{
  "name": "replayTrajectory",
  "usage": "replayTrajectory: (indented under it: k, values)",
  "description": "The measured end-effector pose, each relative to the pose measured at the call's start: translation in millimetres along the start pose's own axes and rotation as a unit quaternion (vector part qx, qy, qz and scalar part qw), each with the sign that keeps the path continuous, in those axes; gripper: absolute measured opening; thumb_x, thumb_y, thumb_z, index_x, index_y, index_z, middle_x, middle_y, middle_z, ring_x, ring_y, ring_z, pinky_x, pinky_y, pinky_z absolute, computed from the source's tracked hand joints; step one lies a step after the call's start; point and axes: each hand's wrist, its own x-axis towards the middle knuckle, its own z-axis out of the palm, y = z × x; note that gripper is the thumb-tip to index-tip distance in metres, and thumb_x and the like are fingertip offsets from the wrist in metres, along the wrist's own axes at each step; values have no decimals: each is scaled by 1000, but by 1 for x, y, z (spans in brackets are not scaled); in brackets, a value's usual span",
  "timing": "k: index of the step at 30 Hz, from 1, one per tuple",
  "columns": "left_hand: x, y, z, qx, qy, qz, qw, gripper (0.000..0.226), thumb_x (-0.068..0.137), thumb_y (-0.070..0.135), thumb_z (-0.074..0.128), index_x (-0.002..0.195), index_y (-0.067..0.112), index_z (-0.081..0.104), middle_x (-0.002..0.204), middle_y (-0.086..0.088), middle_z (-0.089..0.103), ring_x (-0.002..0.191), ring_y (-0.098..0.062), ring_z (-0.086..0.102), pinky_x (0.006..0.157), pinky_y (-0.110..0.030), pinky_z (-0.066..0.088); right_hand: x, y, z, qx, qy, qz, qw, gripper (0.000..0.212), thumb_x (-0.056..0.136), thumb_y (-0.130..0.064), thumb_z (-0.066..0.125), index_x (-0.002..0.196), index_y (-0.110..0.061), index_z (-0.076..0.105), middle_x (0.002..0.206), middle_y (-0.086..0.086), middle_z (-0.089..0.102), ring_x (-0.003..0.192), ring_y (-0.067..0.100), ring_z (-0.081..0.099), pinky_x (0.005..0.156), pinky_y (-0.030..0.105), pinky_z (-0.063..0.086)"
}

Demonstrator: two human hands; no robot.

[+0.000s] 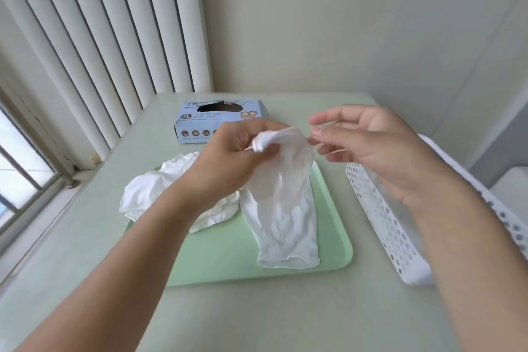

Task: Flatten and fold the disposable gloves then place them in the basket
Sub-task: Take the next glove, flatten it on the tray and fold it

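My left hand [228,160] pinches the bunched finger end of a white disposable glove [285,208] and lifts it, so the glove hangs down with its cuff resting on the green tray [217,260]. Just right of the glove's top, my right hand [371,148] hovers with fingers straight and spread, holding nothing. A crumpled heap of more white gloves [154,188] lies on the tray's left side, partly hidden by my left forearm. The white perforated basket [380,220] stands to the right of the tray, beneath my right forearm.
A blue glove box [197,123] marked XL lies at the back of the pale table [257,317], behind my hands. Vertical blinds [100,37] and a window run along the left. A wall closes off the back.
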Motion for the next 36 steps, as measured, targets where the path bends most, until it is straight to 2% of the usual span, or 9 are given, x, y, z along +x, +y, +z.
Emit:
replayTrajectory:
  k: [3,6,12,16,18,22,26,31,36]
  values:
    - [8,6,2,-232,-24,-137,963,23,95,-3,59,116,-4,68,108,-20,74,97,-34,72,84,-47,58,9,4,-6,-42,-62,-5,997,77,56,-44,87,128,-31,64,120,-4,70,104,3,68,88,22,54]
    - [8,5,6,-289,-77,-153,942,41,94,-9,51,134,-6,57,131,-27,64,121,-43,63,103,-55,51,12,8,-1,48,-141,28,988,56,69,-29,84,122,-21,69,112,3,76,99,14,73,81,27,59]
    - [-2,-2,-4,-279,-73,-163,944,57,82,-17,57,133,8,62,118,-15,73,105,-33,72,80,-40,61,12,26,1,154,-94,38,983,29,77,2,74,100,-16,71,90,3,75,78,16,70,69,27,58]
    - [-10,0,-4,-223,-129,-177,950,49,87,26,71,130,3,66,125,-17,70,115,-33,68,94,-42,57,8,34,0,210,-139,29,967,37,70,6,78,101,-13,70,91,7,71,78,18,68,66,26,58]
    - [-10,0,-2,-169,-80,-200,962,49,89,40,71,126,8,68,120,-11,74,111,-28,71,91,-41,58,5,36,-2,211,-159,25,964,45,72,8,76,111,-12,68,92,8,70,79,19,68,66,26,57]
    - [-9,-5,0,-154,8,-152,976,46,78,28,75,122,19,70,107,-10,76,98,-25,74,84,-37,58,2,39,-3,232,-216,61,947,66,78,2,70,138,-19,54,111,19,69,91,28,65,73,32,58]
    - [-10,-7,-4,-167,-30,-89,982,51,76,12,81,124,26,70,111,-2,72,103,-24,70,92,-36,59,5,40,7,232,-181,121,948,54,79,-30,74,131,-20,62,106,6,72,94,26,64,79,36,53]
    - [-11,1,-13,-113,-120,-50,985,62,81,5,79,135,28,61,129,-7,67,114,-28,69,92,-41,59,12,37,11,243,-184,63,950,57,77,-7,76,131,-14,62,115,18,72,98,28,71,79,34,59]
    - [17,-5,-17,4,16,-83,996,75,76,5,85,139,30,53,115,0,70,94,-16,73,81,-30,60,34,34,15,154,-124,55,979,52,73,-1,80,122,-13,66,102,10,77,90,21,73,77,31,59]
